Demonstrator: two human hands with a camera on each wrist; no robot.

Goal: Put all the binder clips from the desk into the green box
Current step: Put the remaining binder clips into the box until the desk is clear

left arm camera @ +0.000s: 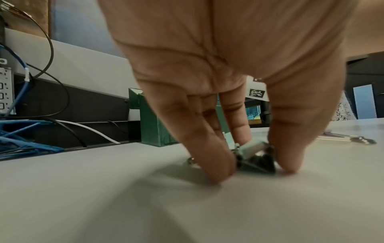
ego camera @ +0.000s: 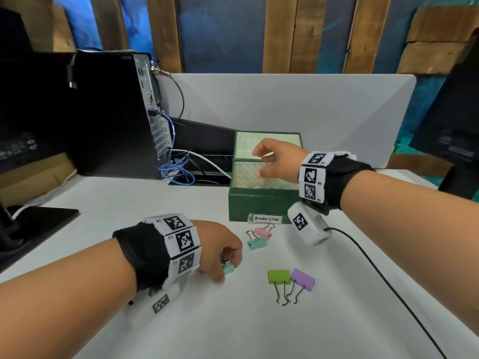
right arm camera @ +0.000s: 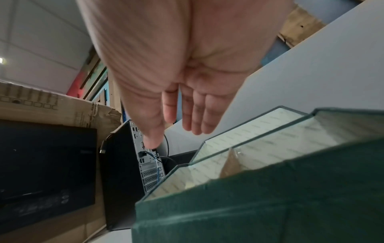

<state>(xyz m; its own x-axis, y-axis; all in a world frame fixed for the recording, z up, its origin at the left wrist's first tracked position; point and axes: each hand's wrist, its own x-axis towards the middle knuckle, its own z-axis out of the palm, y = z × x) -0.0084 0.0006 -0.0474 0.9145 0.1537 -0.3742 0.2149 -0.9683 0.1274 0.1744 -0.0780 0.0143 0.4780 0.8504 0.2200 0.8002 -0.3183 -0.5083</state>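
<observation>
A green box [ego camera: 261, 206] labelled "Binder Clips" stands at the back of the white desk; its rim [right arm camera: 239, 187] fills the lower right wrist view. My right hand [ego camera: 274, 161] hovers over the box with straight, spread fingers [right arm camera: 195, 118] and holds nothing. My left hand [ego camera: 220, 250] reaches down to the desk and pinches a teal binder clip [ego camera: 229, 268] between thumb and fingers [left arm camera: 216, 157]; the teal binder clip [left arm camera: 255, 157] still touches the desk. A pink clip [ego camera: 262, 232] and a second teal clip [ego camera: 257, 243] lie before the box. A lime clip [ego camera: 278, 277] and a purple clip [ego camera: 302, 279] lie nearer me.
A black computer tower [ego camera: 114, 112] with blue and white cables [ego camera: 178, 169] stands at the left rear. A monitor base [ego camera: 39, 221] sits at the left. A black cable [ego camera: 375, 270] trails across the desk on the right. A white divider [ego camera: 285, 99] backs the desk.
</observation>
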